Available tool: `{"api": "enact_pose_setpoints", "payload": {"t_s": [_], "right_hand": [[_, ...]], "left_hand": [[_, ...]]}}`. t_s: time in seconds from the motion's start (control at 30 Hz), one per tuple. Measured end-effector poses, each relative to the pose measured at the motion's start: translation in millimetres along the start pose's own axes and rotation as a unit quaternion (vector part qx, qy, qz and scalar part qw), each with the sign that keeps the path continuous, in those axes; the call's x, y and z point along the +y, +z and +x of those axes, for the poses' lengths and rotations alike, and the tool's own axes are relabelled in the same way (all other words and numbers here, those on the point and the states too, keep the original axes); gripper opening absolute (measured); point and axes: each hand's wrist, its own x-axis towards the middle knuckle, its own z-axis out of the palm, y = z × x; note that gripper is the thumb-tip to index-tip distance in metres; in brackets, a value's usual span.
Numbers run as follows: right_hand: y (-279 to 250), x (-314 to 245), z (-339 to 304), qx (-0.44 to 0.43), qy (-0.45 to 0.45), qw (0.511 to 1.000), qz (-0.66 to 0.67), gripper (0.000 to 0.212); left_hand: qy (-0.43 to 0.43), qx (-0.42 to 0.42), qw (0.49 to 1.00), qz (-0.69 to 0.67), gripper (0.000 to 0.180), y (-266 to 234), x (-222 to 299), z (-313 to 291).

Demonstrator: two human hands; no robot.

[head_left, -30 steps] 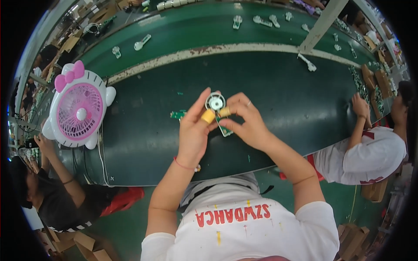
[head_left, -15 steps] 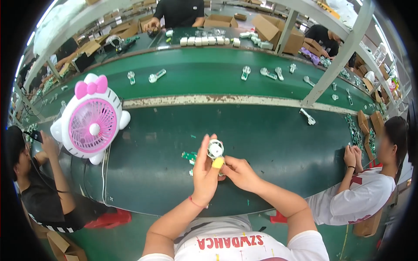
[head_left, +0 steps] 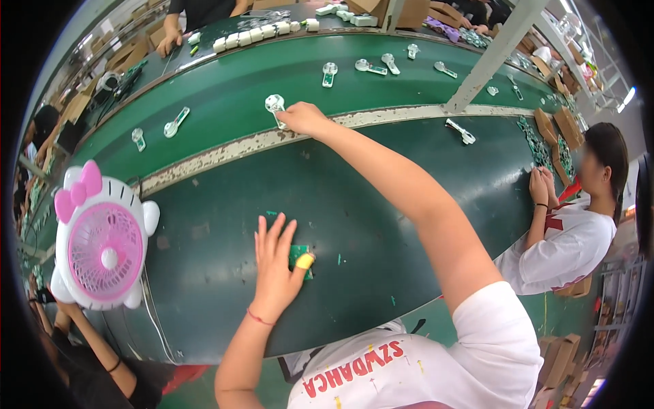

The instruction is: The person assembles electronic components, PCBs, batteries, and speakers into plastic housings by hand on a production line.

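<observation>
At full reach, my right hand [head_left: 304,118] grips the handle of a small white handheld fan [head_left: 274,103]. The fan's round head points away from me, over the near edge of the green conveyor belt [head_left: 225,109]. On the dark green table [head_left: 381,225], my left hand [head_left: 276,262] lies with fingers spread, a yellow cover on its thumb. Beneath and beside that thumb are green circuit boards [head_left: 296,253], partly hidden by the hand.
Several more white fan pieces [head_left: 329,73] lie along the belt, and one fan piece [head_left: 460,131] rests on my table. A pink and white desk fan [head_left: 105,238] stands at left. A metal post [head_left: 487,61] rises at the belt's edge. At right a person [head_left: 565,218] sits by boards.
My right hand has gone from mid-table out to the belt, taking the handheld fan along. My left hand has let go of it and come down flat by the circuit boards. The view has turned.
</observation>
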Motion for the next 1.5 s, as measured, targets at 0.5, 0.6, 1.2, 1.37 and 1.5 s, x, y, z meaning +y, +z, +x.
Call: {"api": "enact_pose_setpoints", "payload": {"t_s": [0.5, 0.6, 1.2, 1.37, 1.5], "right_hand": [[-66, 81, 44, 0.376, -0.061, 0.920, -0.090, 0.027], [-114, 149, 33, 0.433, 0.006, 0.887, -0.159, 0.031], [-207, 305, 140, 0.329, -0.015, 0.923, -0.197, 0.061], [-200, 263, 154, 0.146, 0.159, 0.959, -0.183, 0.068], [-174, 224, 148, 0.159, 0.172, 0.939, -0.252, 0.065]], "left_hand": [[0.064, -0.100, 0.993, 0.018, 0.049, 5, 6, 5], [0.065, -0.109, 0.991, 0.034, 0.046, 3, 4, 7], [0.005, -0.156, 0.988, -0.017, 0.032, 2, 2, 20], [-0.002, -0.154, 0.988, -0.018, 0.032, 0, 1, 22], [-0.005, -0.148, 0.989, -0.014, 0.030, -4, 4, 22]]}}
